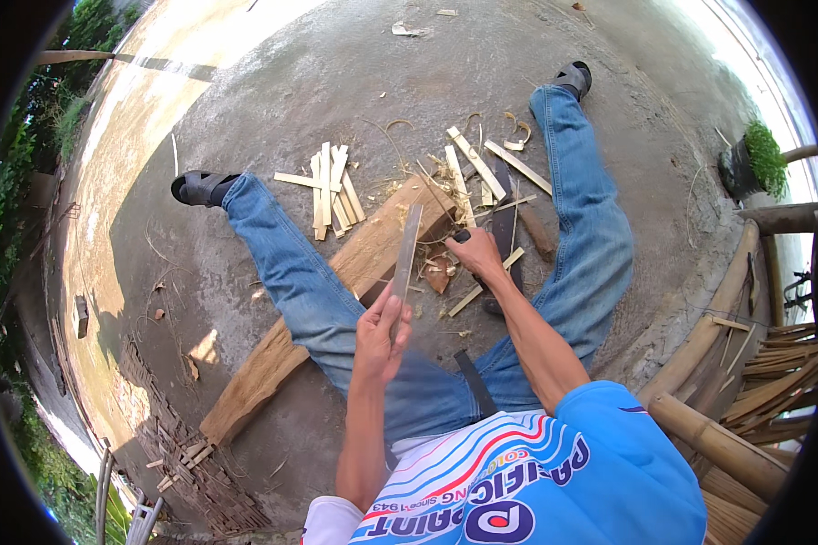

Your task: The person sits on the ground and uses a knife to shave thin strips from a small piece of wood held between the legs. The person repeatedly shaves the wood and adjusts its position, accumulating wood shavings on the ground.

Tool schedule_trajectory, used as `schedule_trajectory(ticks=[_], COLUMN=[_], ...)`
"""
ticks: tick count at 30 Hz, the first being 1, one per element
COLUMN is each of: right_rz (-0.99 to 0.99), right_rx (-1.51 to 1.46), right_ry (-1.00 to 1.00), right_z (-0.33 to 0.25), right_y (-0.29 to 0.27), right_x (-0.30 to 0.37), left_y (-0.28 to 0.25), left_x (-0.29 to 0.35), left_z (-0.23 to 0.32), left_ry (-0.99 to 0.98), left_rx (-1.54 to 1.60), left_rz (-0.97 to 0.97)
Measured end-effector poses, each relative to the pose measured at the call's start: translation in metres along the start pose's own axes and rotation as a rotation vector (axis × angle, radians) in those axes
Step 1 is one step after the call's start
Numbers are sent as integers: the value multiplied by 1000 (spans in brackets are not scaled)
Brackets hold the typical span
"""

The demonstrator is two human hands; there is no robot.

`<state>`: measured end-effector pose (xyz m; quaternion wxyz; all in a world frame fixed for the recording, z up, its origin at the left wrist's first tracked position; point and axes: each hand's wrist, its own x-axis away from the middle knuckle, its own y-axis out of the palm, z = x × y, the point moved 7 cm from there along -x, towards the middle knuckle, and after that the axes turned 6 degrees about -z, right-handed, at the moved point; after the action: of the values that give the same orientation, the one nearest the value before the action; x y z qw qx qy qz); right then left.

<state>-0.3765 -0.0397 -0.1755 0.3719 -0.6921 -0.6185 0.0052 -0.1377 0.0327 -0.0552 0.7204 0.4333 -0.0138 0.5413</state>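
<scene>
One long, flat, greyish strip (407, 250) slants up over the thick brown wooden beam (373, 243), pinched by the left hand (382, 334), best gripped low and firmly, with the right hand (479, 253), wrapped around a partly hidden black-handled tool (462, 236), well clear.

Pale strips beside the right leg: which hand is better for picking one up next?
Probably the right hand: it's nearer those pale strips. The left hand is farther back, holding a flat strip. But the right also holds a dark object.
</scene>
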Motion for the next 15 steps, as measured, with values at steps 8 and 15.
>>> schedule_trajectory(ticks=[8,15], right_rz=[-290,-28], right_rx=[-844,-444], right_ry=[-15,-430], right_z=[-81,-146], right_y=[-17,-31], right_x=[31,49], left_y=[-17,25], left_x=[-15,-41], left_z=[-19,40], left_ry=[-4,528], left_rx=[-370,-1310], left_rz=[-33,298])
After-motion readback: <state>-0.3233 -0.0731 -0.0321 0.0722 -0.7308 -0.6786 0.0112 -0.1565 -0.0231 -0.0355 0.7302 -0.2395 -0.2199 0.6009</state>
